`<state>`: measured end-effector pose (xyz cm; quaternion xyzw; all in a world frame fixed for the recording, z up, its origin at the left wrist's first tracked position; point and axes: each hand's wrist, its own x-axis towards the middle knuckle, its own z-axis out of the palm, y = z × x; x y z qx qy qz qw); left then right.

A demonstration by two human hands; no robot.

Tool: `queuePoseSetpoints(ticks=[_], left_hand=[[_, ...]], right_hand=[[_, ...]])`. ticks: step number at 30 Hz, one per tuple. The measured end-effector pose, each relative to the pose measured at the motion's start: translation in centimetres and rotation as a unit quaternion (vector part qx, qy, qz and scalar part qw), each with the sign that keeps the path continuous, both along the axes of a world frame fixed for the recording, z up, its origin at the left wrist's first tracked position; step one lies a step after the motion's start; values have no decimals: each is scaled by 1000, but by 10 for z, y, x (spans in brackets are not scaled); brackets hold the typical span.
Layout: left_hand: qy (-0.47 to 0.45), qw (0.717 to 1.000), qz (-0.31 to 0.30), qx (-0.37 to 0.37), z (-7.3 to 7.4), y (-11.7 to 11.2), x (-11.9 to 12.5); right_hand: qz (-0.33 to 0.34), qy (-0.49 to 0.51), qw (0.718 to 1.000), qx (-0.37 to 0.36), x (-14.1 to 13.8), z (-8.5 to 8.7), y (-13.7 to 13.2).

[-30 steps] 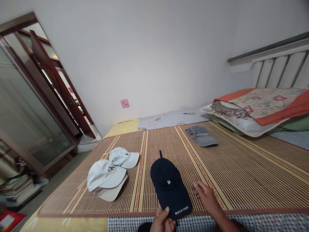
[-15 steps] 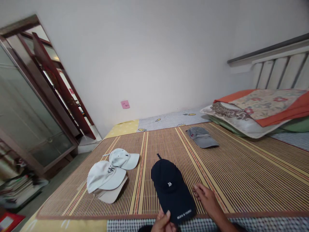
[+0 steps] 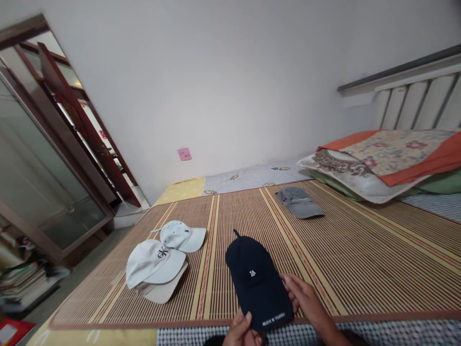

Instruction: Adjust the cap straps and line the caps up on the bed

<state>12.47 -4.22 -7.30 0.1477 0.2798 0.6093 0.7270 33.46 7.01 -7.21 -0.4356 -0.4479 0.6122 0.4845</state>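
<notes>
So the dark navy fabric baseball cap is lying just beyond the fingers, brim nearest, crown away. Left hand is pinching the brim edge; right hand is touching its side, fingers loosely curled.

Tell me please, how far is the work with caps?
Looks done: the pale caps lie grouped on the mat at left. In hand: the left hand pinches the navy cap by its brim; the right hand touches its side. Left: the grey cap lies alone, farther back.

Navy cap with white logo, flat on striped mat
</notes>
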Motion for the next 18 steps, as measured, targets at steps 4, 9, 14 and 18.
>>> queuePoseSetpoints(ticks=[4,9,14,18], left_hand=[[44,997,-47,33,10,-2,4],[77,991,-89,66,5,-1,7],[-13,993,-75,92,5,-5,3],[-60,989,-109,73,17,-8,-4]], right_hand=[[16,139,987,-76,2,4,-2],[8,227,962,-151,7,1,2],[54,272,947,-163,7,10,-2],[162,318,922,-150,4,26,-14]])
